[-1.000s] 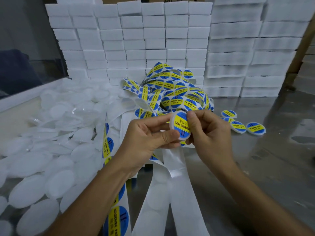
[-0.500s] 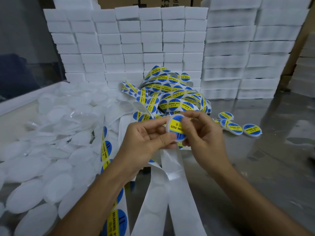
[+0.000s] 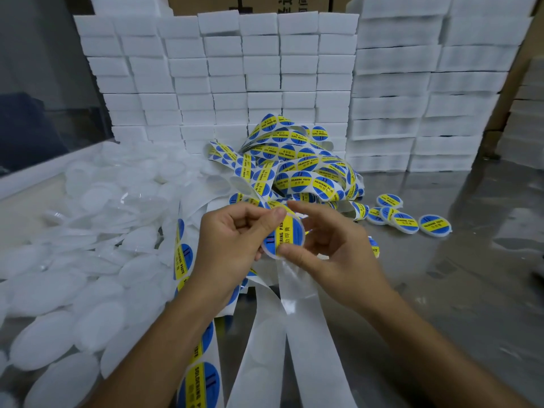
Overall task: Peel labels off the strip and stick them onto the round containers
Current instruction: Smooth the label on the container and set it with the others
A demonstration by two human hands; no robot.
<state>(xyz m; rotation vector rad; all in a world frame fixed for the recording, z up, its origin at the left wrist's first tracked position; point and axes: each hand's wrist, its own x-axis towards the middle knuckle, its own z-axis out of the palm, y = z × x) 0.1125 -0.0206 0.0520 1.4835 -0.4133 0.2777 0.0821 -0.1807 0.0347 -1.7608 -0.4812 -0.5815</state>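
A round white container point(image 3: 290, 235) with a blue and yellow label on its face is held at the centre of the view. My left hand point(image 3: 232, 242) pinches its upper left edge with thumb and forefinger. My right hand point(image 3: 329, 245) grips its lower right edge, thumb at the bottom rim, forefinger stretched over the top. A tangled label strip point(image 3: 294, 163) lies heaped behind the hands. Spent white backing strips point(image 3: 297, 313) trail toward me. Several labelled containers point(image 3: 407, 222) lie on the table to the right. Unlabelled white containers point(image 3: 88, 260) are piled on the left.
Stacks of white boxes point(image 3: 265, 72) form a wall across the back. The metal table top point(image 3: 459, 290) is shiny on the right. A cardboard box point(image 3: 250, 4) stands behind the stacks. A strip with labels point(image 3: 203, 378) runs toward the bottom edge.
Both hands have turned the labelled container, its face now tilted more toward the right. My right forefinger has lifted off the label and stretches above the rim.
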